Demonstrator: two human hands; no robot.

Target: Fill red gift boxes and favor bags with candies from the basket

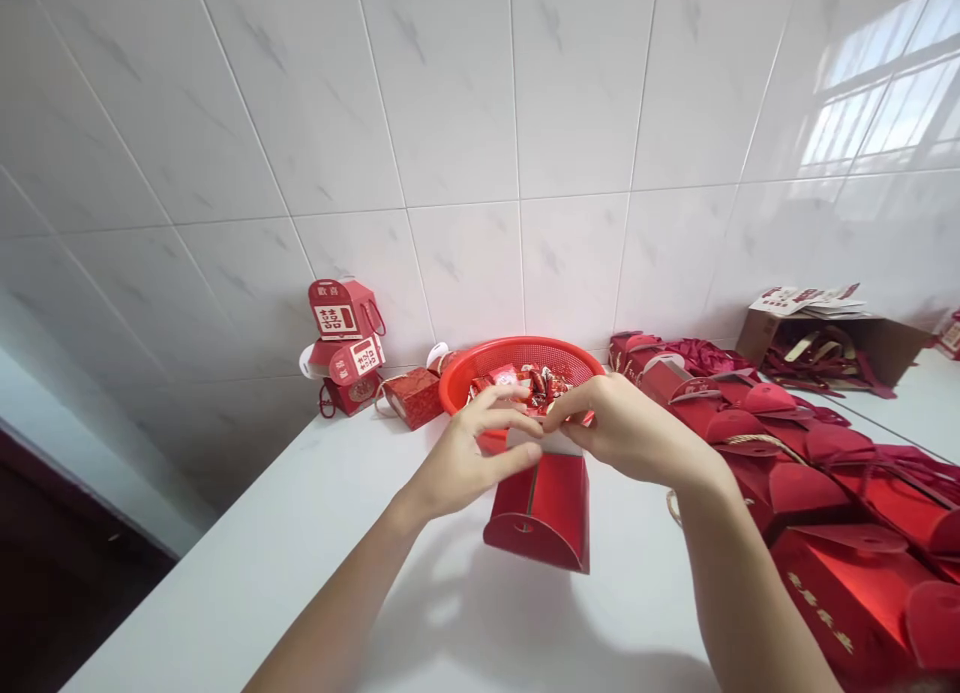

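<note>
Left-hand grip [469, 451]: bare, thumb parted from the spread fingers, at the near-left upper side of a red card box with rounded end flap [551, 508]. Right-hand grip [624, 428]: bare, fingers curled, tips bunched at the same box's pale upper flap [564, 441]; whether they pinch it cannot be told. Box location: between both hands, above the middle of a white smooth worktop [285, 558], just before a round red perforated plastic basket [448, 385] of small shiny wrapped pieces in red and white [551, 385]. Left of basket: one red patterned box with cord [414, 398]; beyond it, a stack of red boxes with white character panels [341, 311]. Right: many red card boxes with rounded flaps [855, 588]; behind these, one open brown cardboard carton [896, 345], dark-red straps inside. Backing: white marbled wall tiles [465, 123].
</note>
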